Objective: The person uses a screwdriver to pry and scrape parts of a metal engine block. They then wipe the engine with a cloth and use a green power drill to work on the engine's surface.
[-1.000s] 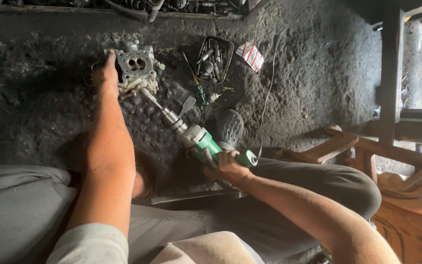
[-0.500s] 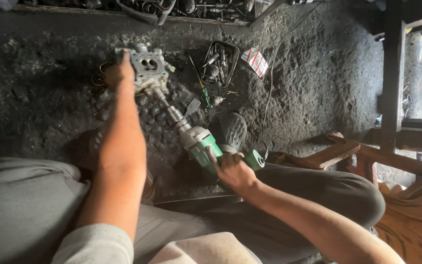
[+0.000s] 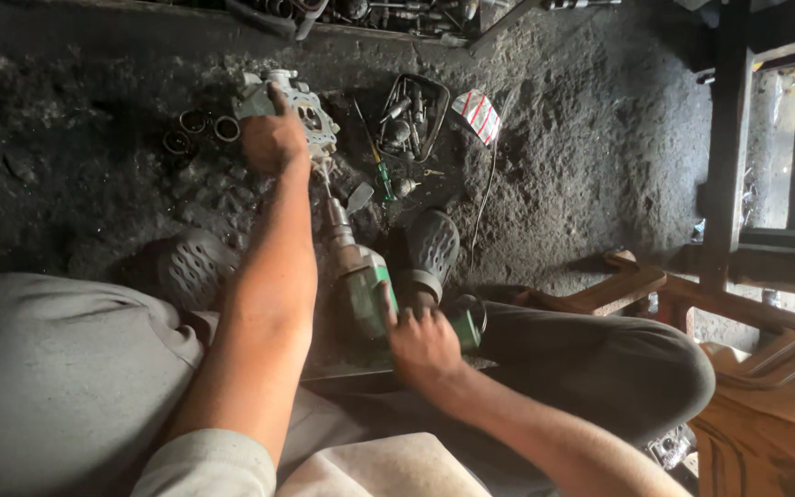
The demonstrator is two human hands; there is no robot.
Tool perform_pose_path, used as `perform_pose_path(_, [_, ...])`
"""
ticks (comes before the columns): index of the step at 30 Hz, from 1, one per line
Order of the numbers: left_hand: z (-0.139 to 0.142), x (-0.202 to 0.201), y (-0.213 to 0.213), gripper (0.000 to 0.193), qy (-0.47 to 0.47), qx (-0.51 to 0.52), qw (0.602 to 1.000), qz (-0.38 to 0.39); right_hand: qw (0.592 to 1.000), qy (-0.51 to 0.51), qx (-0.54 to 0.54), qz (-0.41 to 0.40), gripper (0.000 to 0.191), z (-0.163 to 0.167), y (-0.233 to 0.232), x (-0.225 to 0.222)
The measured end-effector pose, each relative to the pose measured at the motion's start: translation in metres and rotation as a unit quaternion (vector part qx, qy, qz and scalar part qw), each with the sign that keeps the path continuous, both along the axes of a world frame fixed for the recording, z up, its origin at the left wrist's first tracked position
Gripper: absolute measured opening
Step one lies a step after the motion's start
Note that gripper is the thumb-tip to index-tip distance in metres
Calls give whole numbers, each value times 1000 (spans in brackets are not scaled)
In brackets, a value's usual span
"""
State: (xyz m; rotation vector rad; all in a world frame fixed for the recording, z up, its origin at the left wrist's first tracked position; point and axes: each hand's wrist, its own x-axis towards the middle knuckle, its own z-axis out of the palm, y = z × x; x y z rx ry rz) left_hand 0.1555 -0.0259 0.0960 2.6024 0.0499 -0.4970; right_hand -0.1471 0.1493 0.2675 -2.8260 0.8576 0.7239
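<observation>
Nearest, my right hand (image 3: 423, 342) wrapped tight round the green power drill (image 3: 367, 293) over my lap; beyond, its shaft running to the grey metal casting (image 3: 310, 115) on the dirt floor (image 3: 85, 175), pinned under my left hand (image 3: 273, 140); farthest, small tray of tools (image 3: 411, 115).

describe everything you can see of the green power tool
The green power tool is a corded-looking drill or driver with a green plastic body and a grey metal nose. It lies slanted, its long bit pointing up-left into the grey metal casting on the dirt floor. The right hand grips its rear; the left hand presses the casting.
</observation>
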Motion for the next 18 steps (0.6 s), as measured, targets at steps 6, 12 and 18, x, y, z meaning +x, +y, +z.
perform_pose_path(6, [-11,-13,-1,79,-55,-26,998,-32,995,-32,57,-73,98,0,11,6])
perform_pose_path(12, [-9,-10,-1,80,-63,-38,997,-5,1000,12,14,-2,97,-6,-18,-15])
perform_pose_path(18, [-2,-5,0,85,-16,-28,998,-54,989,73,-91,88,90,-7,-45,1])
